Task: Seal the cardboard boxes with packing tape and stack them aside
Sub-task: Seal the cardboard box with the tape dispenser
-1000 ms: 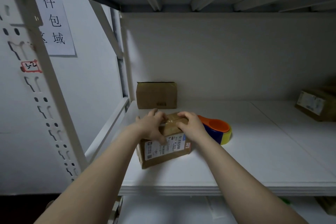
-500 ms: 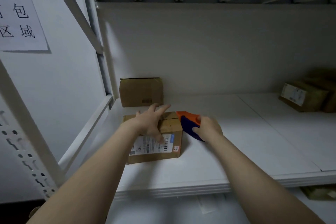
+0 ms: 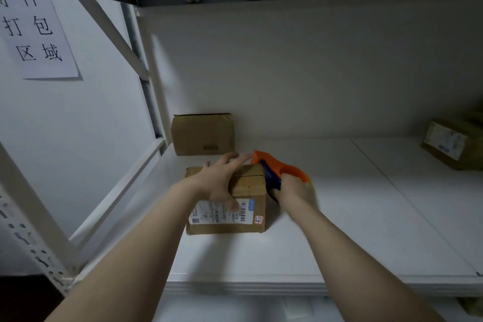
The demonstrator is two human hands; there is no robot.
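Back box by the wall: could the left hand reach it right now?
Probably yes. The left hand rests on top of the labelled box, and the back box stands just behind it with only bare shelf between. The tape dispenser in the right hand sits off to the side.

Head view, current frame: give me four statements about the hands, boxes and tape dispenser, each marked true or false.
1. The left hand lies spread on the labelled box. True.
2. The right hand grips the tape dispenser beside that box. True.
3. The plain box is stacked on the labelled box. False: it stands apart behind it, at the back wall.
4. The shelf carries only those two boxes. False: a third box sits at far right.
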